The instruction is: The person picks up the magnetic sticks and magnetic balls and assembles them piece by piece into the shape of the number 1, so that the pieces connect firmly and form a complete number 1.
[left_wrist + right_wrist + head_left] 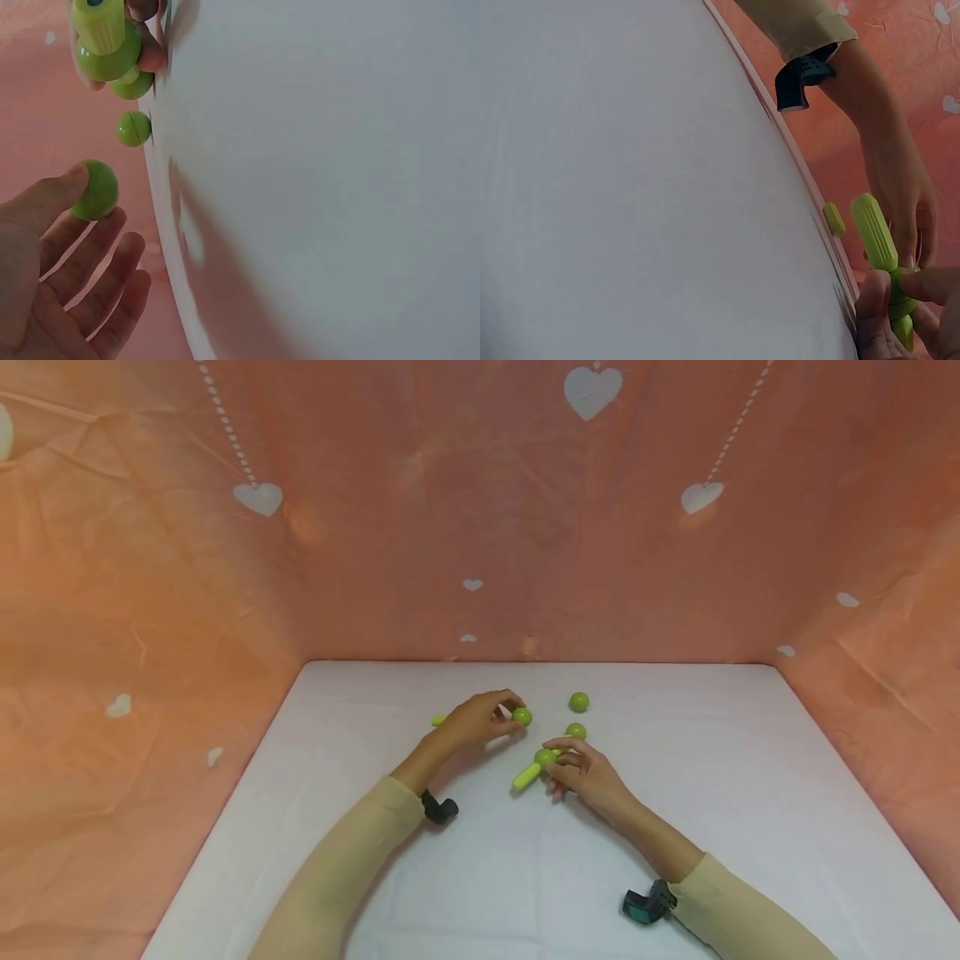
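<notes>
In the head view my left hand [480, 717] pinches a green ball [522, 717] between thumb and fingers. The left wrist view shows that ball [97, 191] at the thumb, with the other fingers spread loosely below. My right hand [592, 777] grips a green ball [545, 759] with a yellow-green ridged rod [527, 777] sticking out of it toward the front. More rod shows on the ball's other side, leading toward another green ball [576, 732]; whether they are joined I cannot tell. The right wrist view shows the ridged rod [874, 232] rising from the right fingers.
A separate green ball [579, 702] lies on the white table [720, 760] behind the right hand. Another yellow-green rod [438, 720] lies partly hidden behind the left wrist. A pink cloth [510, 527] with white hearts surrounds the table's back and sides.
</notes>
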### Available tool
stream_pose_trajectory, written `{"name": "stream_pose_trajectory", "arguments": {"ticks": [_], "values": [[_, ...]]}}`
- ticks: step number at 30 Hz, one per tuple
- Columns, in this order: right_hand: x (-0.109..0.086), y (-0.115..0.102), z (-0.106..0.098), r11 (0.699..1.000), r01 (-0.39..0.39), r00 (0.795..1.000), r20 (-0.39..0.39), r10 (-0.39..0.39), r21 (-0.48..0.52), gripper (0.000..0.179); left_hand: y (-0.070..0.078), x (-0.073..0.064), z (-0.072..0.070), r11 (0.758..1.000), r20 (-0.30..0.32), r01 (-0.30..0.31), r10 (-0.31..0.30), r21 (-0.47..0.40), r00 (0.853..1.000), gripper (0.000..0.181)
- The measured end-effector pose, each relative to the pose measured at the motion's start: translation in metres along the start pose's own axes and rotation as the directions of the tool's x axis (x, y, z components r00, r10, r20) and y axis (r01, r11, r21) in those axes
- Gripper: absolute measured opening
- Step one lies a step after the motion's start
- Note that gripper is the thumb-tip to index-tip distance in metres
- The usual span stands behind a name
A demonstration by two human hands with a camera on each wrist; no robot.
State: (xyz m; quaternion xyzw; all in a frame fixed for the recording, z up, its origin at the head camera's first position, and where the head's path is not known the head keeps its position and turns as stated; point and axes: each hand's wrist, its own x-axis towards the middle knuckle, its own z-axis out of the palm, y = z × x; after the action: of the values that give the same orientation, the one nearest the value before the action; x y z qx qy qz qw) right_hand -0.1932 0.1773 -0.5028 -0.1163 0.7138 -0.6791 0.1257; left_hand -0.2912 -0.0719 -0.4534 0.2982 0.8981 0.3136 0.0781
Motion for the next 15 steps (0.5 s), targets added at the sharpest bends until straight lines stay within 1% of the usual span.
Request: {"name": "stream_pose_trajectory", "arguments": {"ticks": [5,12,15], "values": [[0.000,0.001,0.000,1.000,0.011,1.000,0.002,-0.011,0.016,0.047,-0.001,-0.012,-0.002,1.000,0.001,-0.002,0.002,-0.002,1.000,0.037],[-0.001,-0.001,0.002,1.000,-0.003,1.000,-0.009,0.004,0.026,0.046,-0.001,-0.027,-0.006,1.000,-0.006,-0.020,0.020,-0.017,1.000,0.035],[-0.001,-0.002,0.002,0.999,0.010,1.000,-0.004,-0.010,0.031,0.047,-0.001,-0.035,-0.007,0.999,-0.004,-0.018,0.018,-0.027,1.000,0.033]]}}
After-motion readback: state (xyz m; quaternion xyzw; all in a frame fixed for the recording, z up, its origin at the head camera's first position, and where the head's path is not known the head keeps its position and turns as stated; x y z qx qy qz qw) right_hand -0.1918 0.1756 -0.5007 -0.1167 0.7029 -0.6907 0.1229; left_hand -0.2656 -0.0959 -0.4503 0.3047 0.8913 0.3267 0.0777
